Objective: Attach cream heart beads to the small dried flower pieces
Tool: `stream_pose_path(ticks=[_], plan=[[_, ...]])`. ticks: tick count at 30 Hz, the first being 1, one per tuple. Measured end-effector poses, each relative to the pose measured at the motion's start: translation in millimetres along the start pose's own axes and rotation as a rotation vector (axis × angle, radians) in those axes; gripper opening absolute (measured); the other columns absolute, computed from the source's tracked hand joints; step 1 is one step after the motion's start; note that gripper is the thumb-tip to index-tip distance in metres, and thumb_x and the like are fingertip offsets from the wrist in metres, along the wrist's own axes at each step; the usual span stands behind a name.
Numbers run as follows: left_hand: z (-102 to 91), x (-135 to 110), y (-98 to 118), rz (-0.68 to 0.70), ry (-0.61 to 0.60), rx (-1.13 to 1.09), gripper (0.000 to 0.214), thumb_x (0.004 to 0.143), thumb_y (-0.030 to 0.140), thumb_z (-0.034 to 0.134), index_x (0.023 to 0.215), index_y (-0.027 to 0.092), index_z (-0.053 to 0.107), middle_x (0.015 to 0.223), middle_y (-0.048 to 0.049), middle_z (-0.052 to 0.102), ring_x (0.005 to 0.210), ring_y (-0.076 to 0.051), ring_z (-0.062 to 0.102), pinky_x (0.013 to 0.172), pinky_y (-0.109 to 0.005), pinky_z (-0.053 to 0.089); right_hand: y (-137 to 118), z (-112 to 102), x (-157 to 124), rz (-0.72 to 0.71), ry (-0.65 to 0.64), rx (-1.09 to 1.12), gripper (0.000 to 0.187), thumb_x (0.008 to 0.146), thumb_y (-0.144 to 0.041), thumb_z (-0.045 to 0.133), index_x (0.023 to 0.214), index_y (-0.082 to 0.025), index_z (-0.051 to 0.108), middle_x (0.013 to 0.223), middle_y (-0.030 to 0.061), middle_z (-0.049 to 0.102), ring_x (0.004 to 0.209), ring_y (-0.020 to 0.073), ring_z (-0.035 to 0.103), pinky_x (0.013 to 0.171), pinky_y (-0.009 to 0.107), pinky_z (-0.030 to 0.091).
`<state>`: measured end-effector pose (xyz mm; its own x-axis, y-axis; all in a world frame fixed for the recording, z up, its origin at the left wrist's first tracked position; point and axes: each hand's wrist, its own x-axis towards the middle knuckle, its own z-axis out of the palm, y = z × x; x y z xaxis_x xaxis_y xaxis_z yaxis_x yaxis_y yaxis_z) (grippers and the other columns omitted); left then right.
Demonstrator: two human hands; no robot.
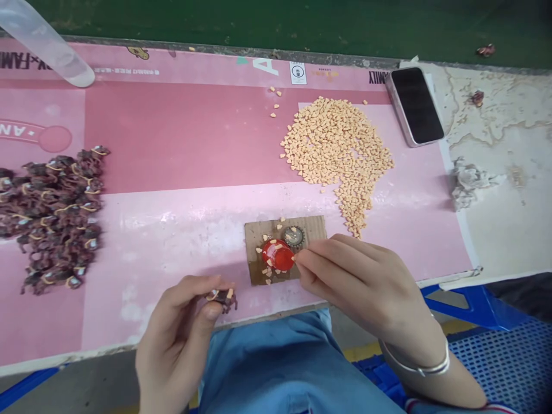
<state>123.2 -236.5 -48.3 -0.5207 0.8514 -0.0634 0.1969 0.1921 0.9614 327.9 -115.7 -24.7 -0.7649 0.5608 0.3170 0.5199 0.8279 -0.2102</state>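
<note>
The left hand [181, 328] is closed. Its fingers and thumb pinch a small dark brown piece [221, 299] with a yellow band on it. The right hand [362, 282] has a silver bangle [431, 365] on its wrist. Its fingertips [302, 259] are pinched together on a tiny peach bit [294, 259], right beside a shiny red round thing [276, 256].

That red thing sits on a piece of brown cardboard [263, 233], touching a metal bottle cap [294, 236]. More peach bits lie on the red thing and the cardboard.

The cardboard lies on a pink mat [172, 138]. A big pile of peach bits [336, 144] lies past it, and many look like little hearts. A big heap of dark brown pieces [56, 218] with yellow bands is on the left.

A black phone [416, 106] lies at the far corner of the mat. A clear plastic tube [43, 46] lies at the far left.

The mat has big letters on it. "FAM" can be read on the left, and "MILY" near the phone. A small white label [297, 73] has a round mark, but its tiny words are too small to read.
</note>
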Motion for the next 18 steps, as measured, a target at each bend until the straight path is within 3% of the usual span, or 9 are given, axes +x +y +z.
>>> stream_pose_path(ticks=[4,9,12,15,18], plan=[[13.3,-6,13,-0.138,0.057,-0.032,0.032,0.101,0.056,0.073,0.103,0.025,0.075,0.090,-0.0032,0.079,0.081,-0.017,0.078,0.074,-0.024,0.067,0,0,-1,-0.002,-0.005,-0.009,0.026,0.108,-0.004,0.055,0.092,-0.017,0.071,0.078,-0.0003,0.063,0.064,0.0133,0.052,0.053,0.032,0.049],[12.9,-7,10,-0.125,0.038,-0.067,0.023,0.101,0.052,0.074,0.101,0.029,0.077,0.089,0.0017,0.079,0.081,-0.012,0.078,0.075,-0.016,0.064,0,1,-3,-0.001,0.002,-0.005,0.023,0.106,-0.002,0.059,0.092,-0.017,0.069,0.079,-0.0004,0.061,0.065,0.0131,0.051,0.056,0.030,0.045],[-4.2,5,2,0.072,-0.116,-0.012,0.010,0.107,0.037,0.069,0.106,0.031,0.077,0.095,0.0026,0.080,0.085,-0.011,0.079,0.077,-0.016,0.064,1,2,-2,0.006,0.034,0.012,0.023,0.106,-0.002,0.058,0.092,-0.017,0.069,0.079,-0.0005,0.062,0.066,0.0129,0.050,0.058,0.030,0.046],[-27.6,40,2,0.322,-0.321,0.190,0.014,0.106,0.027,0.068,0.113,0.032,0.078,0.100,0.0026,0.082,0.088,-0.013,0.078,0.084,-0.019,0.064,2,3,-3,0.016,0.024,0.017,0.027,0.107,-0.004,0.056,0.088,-0.018,0.069,0.077,-0.0019,0.060,0.066,0.0124,0.051,0.056,0.030,0.047],[-37.2,103,18,0.480,-0.340,0.505,0.023,0.100,0.045,0.071,0.108,0.027,0.082,0.097,0.0005,0.084,0.089,-0.016,0.080,0.082,-0.024,0.065,4,3,-5,0.030,0.055,0.035,0.029,0.107,-0.004,0.056,0.086,-0.019,0.069,0.077,-0.0021,0.061,0.065,0.0115,0.052,0.056,0.028,0.048]])
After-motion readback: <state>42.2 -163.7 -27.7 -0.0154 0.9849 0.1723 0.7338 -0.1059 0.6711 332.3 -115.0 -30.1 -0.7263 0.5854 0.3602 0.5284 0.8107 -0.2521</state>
